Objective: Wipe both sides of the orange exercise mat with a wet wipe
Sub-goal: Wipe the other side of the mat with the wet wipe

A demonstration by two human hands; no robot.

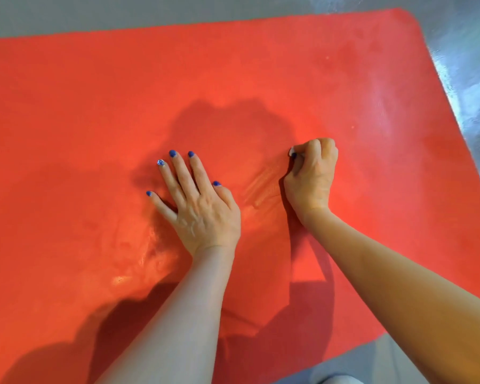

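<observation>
The flat orange exercise mat (94, 112) runs left to right. The left hand (197, 203) lies splayed on it; the right hand (312, 176) is fisted around a white wet wipe (292, 152).

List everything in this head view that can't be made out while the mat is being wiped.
- Wet wipe: only a white sliver shows in the head view; the right hand is fisted around the rest.
- Orange mat: its left end runs past the frame edge; its underside is hidden against the floor.
- Mat beneath the flat left hand and both forearms: covered.
- Pale object at the bottom edge: cut off, unidentifiable.
</observation>
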